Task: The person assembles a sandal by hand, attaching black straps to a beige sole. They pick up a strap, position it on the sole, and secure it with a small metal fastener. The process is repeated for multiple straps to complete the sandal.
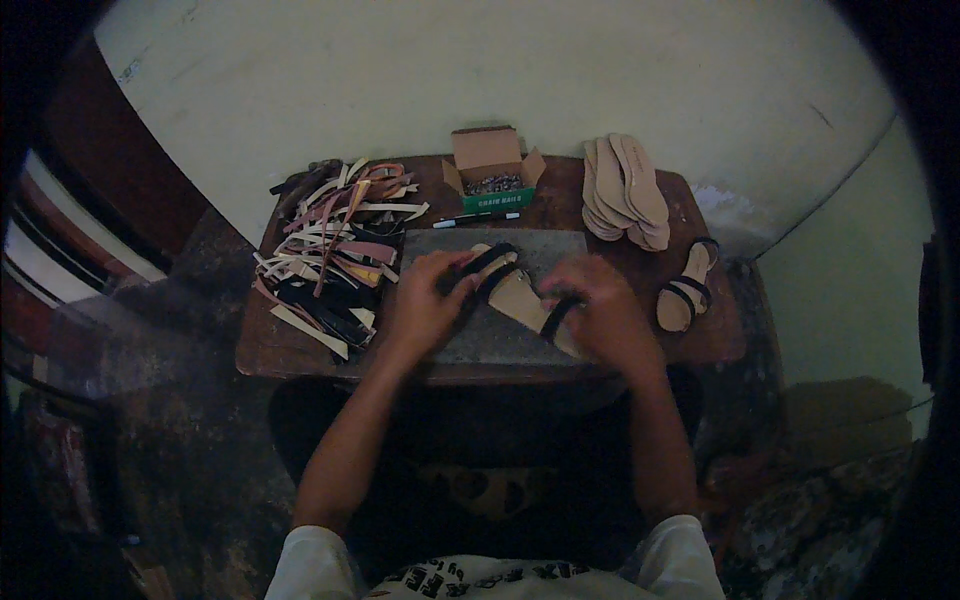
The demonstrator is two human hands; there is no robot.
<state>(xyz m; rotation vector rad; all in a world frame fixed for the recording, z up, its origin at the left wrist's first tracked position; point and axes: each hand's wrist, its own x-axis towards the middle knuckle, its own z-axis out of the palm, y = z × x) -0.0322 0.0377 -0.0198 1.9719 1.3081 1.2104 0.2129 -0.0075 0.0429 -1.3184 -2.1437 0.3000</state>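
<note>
A sandal (517, 300) with a beige sole and black straps lies at a slant over a grey slab in front of me. My left hand (430, 303) is closed on the sandal's far left end, thumb and fingers at the black straps there. At the near right end, my right hand (603, 308) has its fingers curled in at another black strap (556, 318). That hand is slightly blurred and hides part of the sole. The grey slab (470, 343) rests on a low brown wooden table (700, 345).
Loose strap strips (335, 255) in several colours pile up at the left. Behind the slab are a pen (476, 219) and an open green box (497, 197) of small metal nails. Beige soles (625, 190) lie stacked at the back right, with another black-strapped sandal (688, 290) nearer. A wall (500, 70) stands behind.
</note>
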